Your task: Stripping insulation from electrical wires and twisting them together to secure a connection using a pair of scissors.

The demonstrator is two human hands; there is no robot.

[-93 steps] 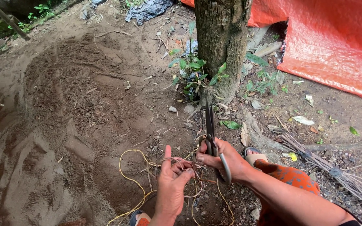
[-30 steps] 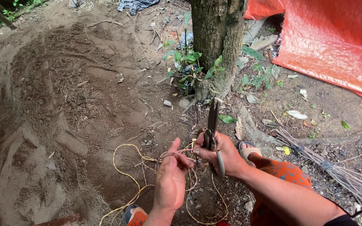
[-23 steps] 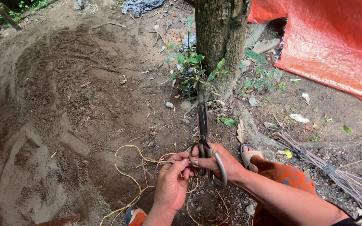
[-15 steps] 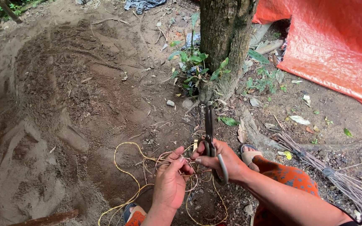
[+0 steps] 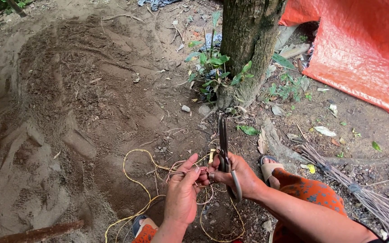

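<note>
Right hand (image 5: pixel 239 177): near centre, fingers clenched around the handles of a pair of scissors (image 5: pixel 223 150); blades closed and pointing away toward the far tree trunk (image 5: pixel 248 45), tips over bare soil just short of its base.

Left hand (image 5: pixel 183 193): just left of the right hand, touching it at the fingertips; thumb and forefinger pinched on thin strands of yellowish cord (image 5: pixel 136 180) where the strands meet the scissor handles.

Cord: lies in loose loops on the dirt, sweeping left and near from the hands, one loop running under the right wrist.

Step in hand, as judged: gathering and holding a strand taut beside the scissors; no strand sits between the blades. A cut would call for opening the blades and bringing the pinched strand between them, with the left hand keeping tension.

Surroundings: raked sandy ground (image 5: pixel 68 103) to the left; green seedlings (image 5: pixel 212 67) at the foot of the trunk; orange tarpaulin (image 5: pixel 365 49) far right; bundle of twigs, broom-like (image 5: pixel 356 189), near right; sandalled foot (image 5: pixel 269 168) just right of the right hand; orange patterned garment (image 5: pixel 311 193) along the forearm.

Change against the earliest frame: there the left hand is spread open over the cord; now it is closed on the strands. The scissors point toward the trunk in both
</note>
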